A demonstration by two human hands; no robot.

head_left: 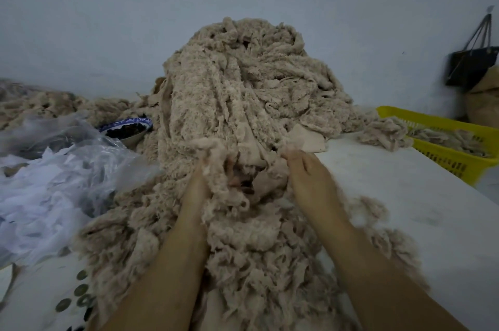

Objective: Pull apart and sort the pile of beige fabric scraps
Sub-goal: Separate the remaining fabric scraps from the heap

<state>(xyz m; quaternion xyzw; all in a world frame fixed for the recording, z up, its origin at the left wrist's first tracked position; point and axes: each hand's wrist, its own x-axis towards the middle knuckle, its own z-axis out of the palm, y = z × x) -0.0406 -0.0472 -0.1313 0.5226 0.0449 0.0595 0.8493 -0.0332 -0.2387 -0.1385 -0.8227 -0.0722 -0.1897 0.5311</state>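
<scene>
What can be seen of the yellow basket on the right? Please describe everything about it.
The yellow basket looks like plastic, shallow and rectangular, with small slots in its walls. It sits upright at the right side of the white table, and its far end is cut off by the picture's edge. It holds beige scraps, and one clump lies against its left end.

Left forearm (172,263) and right forearm (364,257) are bare along their whole visible length. The left hand (201,182) and right hand (307,174) are bare too; the left hand's fingers are mostly hidden.
</scene>
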